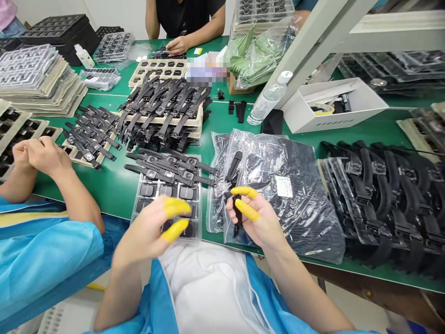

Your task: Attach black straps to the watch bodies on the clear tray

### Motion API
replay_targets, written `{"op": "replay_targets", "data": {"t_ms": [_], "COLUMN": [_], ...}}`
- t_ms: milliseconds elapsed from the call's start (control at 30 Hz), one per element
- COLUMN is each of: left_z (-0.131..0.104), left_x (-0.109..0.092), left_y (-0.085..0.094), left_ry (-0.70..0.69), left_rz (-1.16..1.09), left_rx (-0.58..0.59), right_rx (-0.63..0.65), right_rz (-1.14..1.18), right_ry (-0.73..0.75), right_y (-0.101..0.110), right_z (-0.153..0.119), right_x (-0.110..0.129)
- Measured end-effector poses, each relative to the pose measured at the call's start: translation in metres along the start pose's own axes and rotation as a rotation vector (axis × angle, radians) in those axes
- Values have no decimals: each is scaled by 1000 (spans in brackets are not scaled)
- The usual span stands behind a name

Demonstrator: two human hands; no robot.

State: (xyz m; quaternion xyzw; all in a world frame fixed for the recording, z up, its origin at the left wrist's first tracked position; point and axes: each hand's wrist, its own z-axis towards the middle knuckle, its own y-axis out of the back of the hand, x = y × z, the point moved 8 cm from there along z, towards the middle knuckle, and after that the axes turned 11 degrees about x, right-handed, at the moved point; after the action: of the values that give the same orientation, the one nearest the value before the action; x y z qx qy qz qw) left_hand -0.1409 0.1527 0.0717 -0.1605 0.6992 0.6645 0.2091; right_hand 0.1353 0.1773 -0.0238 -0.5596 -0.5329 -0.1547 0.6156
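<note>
My left hand (144, 234), with yellow covers on thumb and finger, hovers over a see-through tray (199, 222). Its thumb and finger are apart with nothing between them. Dark square watch bodies (147, 190) sit in the tray's pockets, and finished-looking watches with black straps (170, 175) lie across its far end. My right hand (262, 218), also with yellow finger covers, closes around a short black watch strap (238, 211), partly hidden by the fingers. Below it lies a plastic bag (302, 208) packed with black straps. One loose strap (234, 166) rests on the bag.
Strapped watches (163, 109) are heaped on trays ahead. More hang over stacked trays (378, 185) at right. A water bottle (269, 99) stands beside a white box (333, 120) and a slanting post (313, 41). Co-workers' hands (47, 155) are at left and across the table.
</note>
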Motion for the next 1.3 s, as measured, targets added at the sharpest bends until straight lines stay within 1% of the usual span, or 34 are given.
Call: {"op": "replay_targets", "data": {"t_ms": [33, 67, 100, 133, 167, 233, 300, 400, 567, 633, 700, 767, 833, 900, 967, 1033, 1100, 1200, 1300], "left_z": [-4, -5, -4, 0, 4, 13, 18, 23, 38, 42, 40, 31, 16, -2, -18, -31, -40, -46, -48], "left_x": [-20, -32, -36, -37, -34, -24, -21, -24, -34, -34, -33, -30, -25, -23, -27, -33, -38, -40, -42], "left_y": [-31, -55, -75, -91, -102, -113, -116, -117, -121, -121, -117, -111, -110, -116, -127, -135, -139, -135, -128], "left_ry": [-84, -133, -163, -181, -181, -155, -153, -159, -143, -139, -155, -156, -126, -110, -144, -205, -272, -363, -432], "left_rz": [87, 147, 220, 316, 407, 530, 587, 618, 673, 649, 560, 366, 69, -231, -427, -500, -499, -454, -420], "left_rx": [97, 153, 194, 231, 258, 290, 328, 357, 325, 316, 305, 283, 277, 281, 283, 274, 260, 231, 226], "right_rx": [4, 13, 26, 42, 60, 106, 158, 213, 239, 248, 244, 237, 245, 275, 324, 369, 400, 423, 418], "right_rz": [11, 23, 38, 52, 62, 65, 56, 47, 72, 73, 56, 43, 48, 64, 79, 83, 74, 68, 83], "right_ry": [-17, -34, -46, -51, -50, -34, -14, -18, -22, -13, -12, -35, -84, -146, -217, -282, -330, -366, -362], "right_y": [-1, -3, -5, -7, -10, -15, -20, -25, -29, -30, -29, -27, -28, -34, -46, -57, -64, -68, -66], "right_z": [0, 1, 1, 1, 2, 1, 1, 0, 0, -1, -3, -7, -12, -17, -21, -26, -29, -31, -31], "right_x": [-4, -8, -11, -14, -17, -19, -20, -23, -24, -24, -26, -32, -44, -57, -71, -82, -89, -93, -93]}}
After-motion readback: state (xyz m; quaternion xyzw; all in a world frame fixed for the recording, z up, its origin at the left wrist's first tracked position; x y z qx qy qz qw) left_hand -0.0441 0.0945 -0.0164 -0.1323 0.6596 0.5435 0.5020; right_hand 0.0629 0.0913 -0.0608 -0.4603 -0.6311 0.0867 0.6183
